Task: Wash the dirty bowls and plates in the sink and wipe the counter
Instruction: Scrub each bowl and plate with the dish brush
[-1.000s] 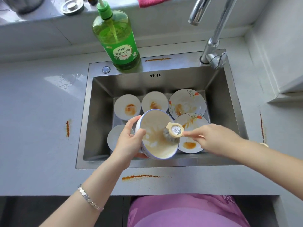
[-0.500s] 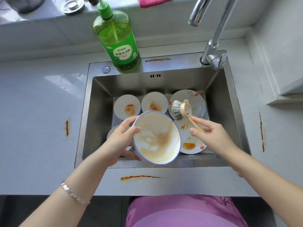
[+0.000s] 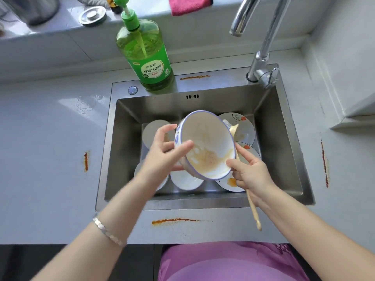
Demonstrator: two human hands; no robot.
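A white bowl with a blue rim (image 3: 205, 142) is tilted above the steel sink (image 3: 284, 126), soapy brown residue smeared inside. My left hand (image 3: 164, 151) grips its left wall, thumb over the rim. My right hand (image 3: 250, 175) touches the bowl's lower right rim and holds a wooden-handled dish brush (image 3: 252, 207); the brush head is behind the bowl, mostly hidden. Below lie dirty dishes: a flowered plate (image 3: 243, 126) at the back right, another plate (image 3: 229, 183) with an orange stain, a white bowl (image 3: 185, 181) and a small bowl (image 3: 152, 130).
A green dish soap bottle (image 3: 146, 55) stands on the sink's back rim, the faucet (image 3: 261, 55) at the back right. Orange-brown sauce streaks mark the counter in front (image 3: 174, 221), left (image 3: 86, 161), right (image 3: 324, 163) and behind the sink (image 3: 194, 77). A pink cloth (image 3: 188, 5) lies on the ledge.
The brush left the bowl's inside and went behind it. The bowl rose and tilted more toward me, and my right hand came onto its lower right rim.
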